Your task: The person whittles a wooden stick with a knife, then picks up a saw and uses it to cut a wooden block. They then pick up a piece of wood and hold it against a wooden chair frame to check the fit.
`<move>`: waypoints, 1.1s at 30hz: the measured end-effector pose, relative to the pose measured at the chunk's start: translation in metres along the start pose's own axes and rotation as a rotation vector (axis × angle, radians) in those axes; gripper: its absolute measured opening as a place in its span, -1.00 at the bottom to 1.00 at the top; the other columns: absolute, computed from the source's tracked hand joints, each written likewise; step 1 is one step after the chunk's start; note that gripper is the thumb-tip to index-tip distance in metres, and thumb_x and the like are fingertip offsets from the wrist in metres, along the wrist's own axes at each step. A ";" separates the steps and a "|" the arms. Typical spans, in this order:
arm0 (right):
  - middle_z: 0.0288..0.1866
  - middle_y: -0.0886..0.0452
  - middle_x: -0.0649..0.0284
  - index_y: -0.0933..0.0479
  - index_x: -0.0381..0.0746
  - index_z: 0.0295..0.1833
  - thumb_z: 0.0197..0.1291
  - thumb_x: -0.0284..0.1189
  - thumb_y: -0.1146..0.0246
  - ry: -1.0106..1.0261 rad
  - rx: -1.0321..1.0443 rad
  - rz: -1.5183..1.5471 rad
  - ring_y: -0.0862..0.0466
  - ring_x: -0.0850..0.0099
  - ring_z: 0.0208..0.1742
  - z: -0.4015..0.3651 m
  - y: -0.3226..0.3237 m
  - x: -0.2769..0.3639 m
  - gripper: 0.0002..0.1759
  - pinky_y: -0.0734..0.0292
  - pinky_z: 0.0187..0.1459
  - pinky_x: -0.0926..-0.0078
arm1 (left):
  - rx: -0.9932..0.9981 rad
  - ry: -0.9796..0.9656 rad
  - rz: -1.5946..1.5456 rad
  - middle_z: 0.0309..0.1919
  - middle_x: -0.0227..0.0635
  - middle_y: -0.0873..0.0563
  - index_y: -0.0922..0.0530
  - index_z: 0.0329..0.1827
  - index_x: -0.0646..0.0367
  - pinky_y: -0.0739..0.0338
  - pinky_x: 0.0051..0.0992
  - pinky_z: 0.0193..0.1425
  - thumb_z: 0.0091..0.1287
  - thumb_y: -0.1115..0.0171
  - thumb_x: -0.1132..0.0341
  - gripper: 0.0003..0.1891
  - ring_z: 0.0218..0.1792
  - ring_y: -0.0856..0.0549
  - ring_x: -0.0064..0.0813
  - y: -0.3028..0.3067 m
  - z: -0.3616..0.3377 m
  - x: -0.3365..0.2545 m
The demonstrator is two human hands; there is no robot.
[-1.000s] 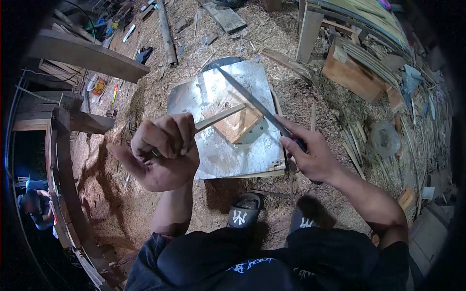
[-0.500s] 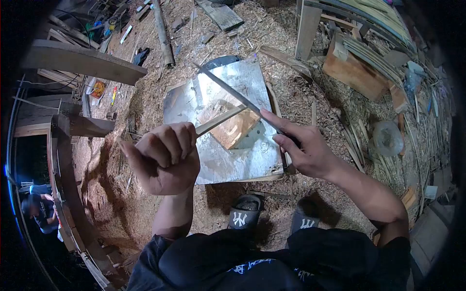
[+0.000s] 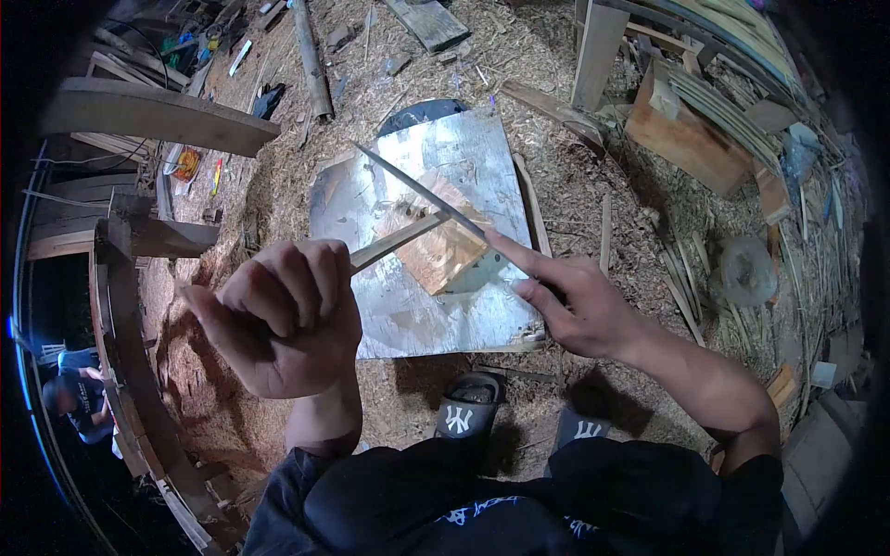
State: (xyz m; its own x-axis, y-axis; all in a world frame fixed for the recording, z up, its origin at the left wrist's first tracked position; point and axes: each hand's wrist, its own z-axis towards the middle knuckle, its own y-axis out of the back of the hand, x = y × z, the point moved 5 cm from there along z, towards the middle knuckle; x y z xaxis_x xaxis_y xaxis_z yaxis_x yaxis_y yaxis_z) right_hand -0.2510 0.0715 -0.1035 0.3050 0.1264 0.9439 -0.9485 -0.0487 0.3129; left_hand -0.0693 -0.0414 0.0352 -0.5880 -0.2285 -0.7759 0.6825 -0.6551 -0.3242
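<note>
My left hand (image 3: 287, 320) is closed around a thin wooden stick (image 3: 394, 245), which points up and to the right. In my right hand (image 3: 584, 301) is a long, narrow grey knife (image 3: 413, 185); its handle is hidden by the fingers, and the index finger lies along it. The blade slants to the upper left and crosses the stick near its far end. Beneath both lies a square wood block (image 3: 445, 271) on a pale, worn board (image 3: 417, 329).
Shavings (image 3: 593, 167) cover the ground around the board. A wooden beam (image 3: 167, 120) juts in from the left. At right are a plywood box (image 3: 681, 139) with strips on it and a clear plastic container (image 3: 746, 271). Another person (image 3: 79, 398) is at far left.
My left hand and the stick have moved left and slightly down. The knife has shifted a little left and down with my right hand, still across the stick.
</note>
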 end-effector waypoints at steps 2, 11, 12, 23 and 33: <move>-0.65 -0.53 0.12 -0.26 -0.02 0.62 0.59 -0.27 -0.05 -0.050 0.015 0.036 -0.55 0.45 -0.66 0.000 -0.001 0.000 -0.44 -0.56 -0.41 0.27 | 0.058 0.016 0.044 -0.77 -0.47 -0.20 -0.19 -0.71 -0.01 -0.08 -0.45 -0.52 0.68 0.48 -0.13 -0.29 -0.73 -0.14 -0.51 -0.005 0.003 0.000; -0.63 -0.54 0.18 -0.21 -0.04 0.64 0.58 -0.19 -0.07 0.068 -0.062 0.021 -0.57 0.46 -0.63 -0.002 -0.006 -0.008 -0.39 -0.55 -0.40 0.27 | 0.129 0.009 0.018 -0.74 -0.45 -0.23 -0.19 -0.74 -0.03 -0.19 -0.41 -0.38 0.70 0.49 -0.05 -0.29 -0.69 -0.24 -0.48 -0.003 0.002 0.007; -0.62 -0.54 0.19 -0.20 -0.05 0.65 0.57 -0.19 -0.08 0.090 -0.076 0.024 -0.57 0.47 -0.62 -0.002 -0.005 -0.005 -0.38 -0.54 -0.41 0.28 | 0.055 -0.035 0.043 -0.73 -0.45 -0.22 -0.18 -0.74 -0.03 -0.18 -0.41 -0.37 0.70 0.47 -0.04 -0.30 -0.66 -0.26 -0.48 0.000 0.002 0.006; -0.63 -0.51 0.42 -0.60 -0.31 -0.02 0.37 -0.21 -0.40 -0.440 -0.267 0.520 -0.48 0.63 -0.69 0.029 0.027 -0.008 -0.64 -0.40 -0.62 0.57 | -0.166 -0.103 -0.352 -0.75 -0.47 -0.13 -0.07 -0.74 -0.04 -0.13 -0.44 -0.39 0.67 0.31 -0.01 -0.35 -0.59 -0.24 -0.49 0.026 0.006 0.012; -0.45 -0.60 0.35 -0.56 -0.32 0.00 0.32 -0.47 -0.38 -0.275 -0.288 0.372 -0.59 0.61 -0.52 0.068 0.066 0.004 -0.77 -0.49 -0.51 0.62 | 0.092 0.092 -0.221 -0.32 -0.17 -0.58 -0.49 -0.49 0.09 -0.45 -0.24 0.24 0.63 0.29 -0.16 -0.36 -0.07 -0.66 -0.12 0.060 0.001 0.032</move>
State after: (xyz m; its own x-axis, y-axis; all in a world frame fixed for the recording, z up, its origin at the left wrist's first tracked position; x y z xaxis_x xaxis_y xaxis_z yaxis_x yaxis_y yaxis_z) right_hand -0.3065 0.0018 -0.0718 -0.0814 -0.1135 0.9902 -0.9700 0.2374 -0.0525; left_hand -0.0473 -0.0888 -0.0085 -0.6734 -0.0086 -0.7392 0.4972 -0.7453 -0.4442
